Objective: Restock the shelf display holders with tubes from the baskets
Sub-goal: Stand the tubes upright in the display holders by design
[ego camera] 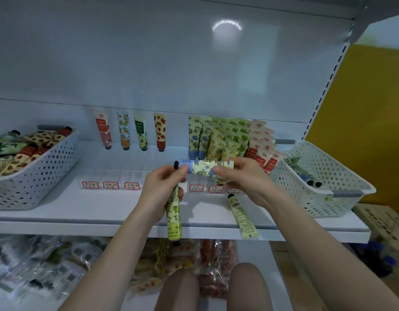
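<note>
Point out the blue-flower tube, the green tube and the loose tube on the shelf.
blue-flower tube (pixel 204 167): head view, mid body.
green tube (pixel 174 217): head view, lower body.
loose tube (pixel 241 217): head view, mid body.

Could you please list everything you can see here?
Shelf: one, white, mid-frame.
Left basket: one, white, shelf's left, full of tubes.
Right basket: one, white, shelf's right, few tubes.
Upright tubes: four, mixed prints, against back panel.
Stocked tubes: many, blue, yellow, green, pink, right holders.
Loose tube: one, pale green, shelf's front edge.
Blue-flower tube: one, between both hands.
Green tube: one, left hand.
Left hand: grips green tube.
Right hand: grips blue-flower tube.
</note>
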Demonstrator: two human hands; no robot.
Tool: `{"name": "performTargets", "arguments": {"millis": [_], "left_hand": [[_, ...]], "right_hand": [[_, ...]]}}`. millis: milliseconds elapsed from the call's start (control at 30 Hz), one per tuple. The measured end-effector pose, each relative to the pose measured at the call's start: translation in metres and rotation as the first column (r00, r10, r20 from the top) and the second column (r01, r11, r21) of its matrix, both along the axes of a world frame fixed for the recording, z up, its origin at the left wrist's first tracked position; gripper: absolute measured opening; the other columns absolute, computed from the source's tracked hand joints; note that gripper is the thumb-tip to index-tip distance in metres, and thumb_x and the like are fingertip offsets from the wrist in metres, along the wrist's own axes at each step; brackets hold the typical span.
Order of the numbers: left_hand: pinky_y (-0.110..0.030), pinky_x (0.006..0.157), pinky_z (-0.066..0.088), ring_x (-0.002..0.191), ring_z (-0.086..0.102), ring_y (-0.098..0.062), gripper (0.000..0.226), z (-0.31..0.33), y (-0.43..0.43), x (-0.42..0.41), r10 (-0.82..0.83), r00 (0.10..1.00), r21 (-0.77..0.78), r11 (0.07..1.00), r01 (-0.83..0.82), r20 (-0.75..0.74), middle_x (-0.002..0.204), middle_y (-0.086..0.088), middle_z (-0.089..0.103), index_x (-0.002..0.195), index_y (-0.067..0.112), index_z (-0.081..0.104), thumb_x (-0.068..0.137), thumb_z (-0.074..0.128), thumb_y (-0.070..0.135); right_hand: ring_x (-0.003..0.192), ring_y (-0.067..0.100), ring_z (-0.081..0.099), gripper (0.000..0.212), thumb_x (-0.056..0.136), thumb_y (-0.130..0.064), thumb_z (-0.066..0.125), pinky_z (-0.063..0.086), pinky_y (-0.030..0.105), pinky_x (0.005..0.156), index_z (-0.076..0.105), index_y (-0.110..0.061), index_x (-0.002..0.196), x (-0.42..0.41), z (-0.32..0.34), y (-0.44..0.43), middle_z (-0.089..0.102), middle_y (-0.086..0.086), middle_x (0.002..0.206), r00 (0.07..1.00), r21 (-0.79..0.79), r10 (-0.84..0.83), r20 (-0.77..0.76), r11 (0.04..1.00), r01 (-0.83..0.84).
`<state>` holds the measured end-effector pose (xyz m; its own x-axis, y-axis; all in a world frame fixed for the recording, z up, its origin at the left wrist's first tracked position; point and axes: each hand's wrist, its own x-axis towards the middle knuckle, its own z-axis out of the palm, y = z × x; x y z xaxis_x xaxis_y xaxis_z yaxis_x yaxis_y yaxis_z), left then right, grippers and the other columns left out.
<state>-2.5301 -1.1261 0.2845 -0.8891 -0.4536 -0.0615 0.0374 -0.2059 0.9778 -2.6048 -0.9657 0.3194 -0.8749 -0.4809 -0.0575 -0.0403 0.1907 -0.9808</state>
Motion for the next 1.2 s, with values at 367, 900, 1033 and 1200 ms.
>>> {"name": "performTargets", "arguments": {"millis": [367, 900, 1033, 1200], "left_hand": [[-0.025, 0.067, 0.052, 0.086, 0.064, -0.024, 0.038, -0.022, -0.024, 0.001, 0.050, 0.989, 0.101, 0.993, -0.065, 0.142, 0.100, -0.012, 0.061, 0.120, -0.010, 0.050, 0.084, 0.060, -0.006], [-0.026, 0.071, 0.051, 0.083, 0.060, -0.018, 0.025, -0.038, -0.043, -0.008, 0.106, 0.988, 0.168, 0.978, -0.124, 0.111, 0.093, -0.009, 0.063, 0.114, 0.004, 0.061, 0.089, 0.057, 0.005], [-0.024, 0.068, 0.055, 0.082, 0.060, -0.016, 0.025, -0.041, -0.045, -0.010, 0.099, 0.990, 0.197, 0.973, -0.117, 0.101, 0.092, -0.007, 0.063, 0.114, 0.004, 0.061, 0.089, 0.057, 0.004], [-0.018, 0.063, 0.056, 0.081, 0.060, -0.015, 0.022, -0.043, -0.044, -0.014, 0.092, 0.993, 0.210, 0.972, -0.106, 0.077, 0.092, -0.007, 0.064, 0.110, 0.005, 0.062, 0.089, 0.057, 0.005]], "right_hand": [[0.055, 0.014, 0.039, 0.032, 0.094, -0.018, 0.051, 0.031, 0.022, 0.051, 0.039, -0.012, 0.065, -0.044, 0.047, -0.037, 0.042, 0.005, 0.064, 0.732, 0.364, 0.053, -0.679, 0.890, 0.273], [0.097, 0.025, 0.058, 0.020, 0.093, -0.027, 0.054, 0.039, 0.028, 0.066, 0.058, -0.010, 0.103, -0.077, 0.037, -0.087, 0.060, 0.008, 0.103, 0.706, 0.786, 0.374, -0.601, 0.439, 0.436], [0.079, 0.022, 0.049, 0.018, 0.093, -0.028, 0.056, 0.040, 0.028, 0.066, 0.053, -0.012, 0.084, -0.081, 0.039, -0.089, 0.052, 0.003, 0.080, 0.687, 0.786, 0.390, -0.613, 0.388, 0.481], [0.076, 0.023, 0.050, 0.016, 0.092, -0.026, 0.057, 0.041, 0.028, 0.064, 0.056, -0.011, 0.086, -0.084, 0.037, -0.092, 0.053, 0.002, 0.080, 0.686, 0.792, 0.404, -0.606, 0.395, 0.466]]}}
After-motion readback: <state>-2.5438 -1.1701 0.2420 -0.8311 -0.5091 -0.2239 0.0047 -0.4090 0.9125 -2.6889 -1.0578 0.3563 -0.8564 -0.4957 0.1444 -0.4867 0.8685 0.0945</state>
